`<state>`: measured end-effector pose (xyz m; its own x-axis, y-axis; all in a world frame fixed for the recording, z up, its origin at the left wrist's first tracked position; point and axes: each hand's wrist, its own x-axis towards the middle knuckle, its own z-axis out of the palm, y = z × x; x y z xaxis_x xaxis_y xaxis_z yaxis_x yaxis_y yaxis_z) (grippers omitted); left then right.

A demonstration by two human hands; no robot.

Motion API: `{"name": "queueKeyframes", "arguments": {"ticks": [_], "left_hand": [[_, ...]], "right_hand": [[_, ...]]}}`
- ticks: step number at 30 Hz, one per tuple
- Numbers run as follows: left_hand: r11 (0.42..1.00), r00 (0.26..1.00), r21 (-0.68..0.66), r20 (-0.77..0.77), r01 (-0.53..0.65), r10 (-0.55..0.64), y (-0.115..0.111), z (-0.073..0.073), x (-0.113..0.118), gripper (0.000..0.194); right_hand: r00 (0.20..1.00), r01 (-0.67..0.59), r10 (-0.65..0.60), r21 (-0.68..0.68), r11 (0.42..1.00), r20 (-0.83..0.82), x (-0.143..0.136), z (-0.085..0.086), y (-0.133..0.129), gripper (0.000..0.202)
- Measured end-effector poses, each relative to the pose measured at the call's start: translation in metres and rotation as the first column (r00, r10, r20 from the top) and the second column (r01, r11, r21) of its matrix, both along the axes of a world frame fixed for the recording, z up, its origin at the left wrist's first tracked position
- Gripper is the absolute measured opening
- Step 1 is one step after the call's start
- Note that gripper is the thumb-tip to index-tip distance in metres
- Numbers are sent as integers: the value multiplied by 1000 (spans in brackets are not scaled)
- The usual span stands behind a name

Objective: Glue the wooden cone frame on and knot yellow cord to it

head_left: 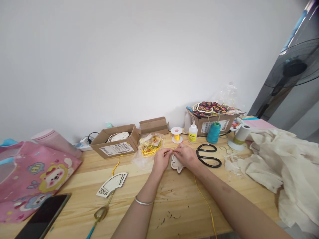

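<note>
Yellow cord (pixel 172 151) between 2 hands (pixel 161 160) (pixel 186 156)

The only lettering I can begin to make out is what looks like a capital H in the grey-blue speech bubble (pixel 36 168) printed on my pink bag (pixel 61 162), with any further letters too unclear to name. Dark print and barcode-like marks cover the white label (pixel 116 149) on the left carton (pixel 135 138) and the white label (pixel 206 127) on the right carton (pixel 194 121), but it is all too small for me to read. I also see writing on the yellow label (pixel 192 136) of the white bottle (pixel 193 127), equally illegible.
</note>
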<state>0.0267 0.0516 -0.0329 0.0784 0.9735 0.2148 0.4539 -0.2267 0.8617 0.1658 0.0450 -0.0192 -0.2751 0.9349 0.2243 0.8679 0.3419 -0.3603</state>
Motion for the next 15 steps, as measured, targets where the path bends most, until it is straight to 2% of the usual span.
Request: {"name": "queueKeyframes", "arguments": {"ticks": [8, 15], "left_hand": [[999, 999, -3, 11, 44, -44, 0, 1, -1, 22], [999, 999, -7, 24, 35, -35, 1, 2, -3, 23]], "right_hand": [[999, -14, 14, 1, 1000, 34, 1, 1, 3, 25], [999, -18, 17, 3, 1000, 49, -2, 6, 1, 25]]}}
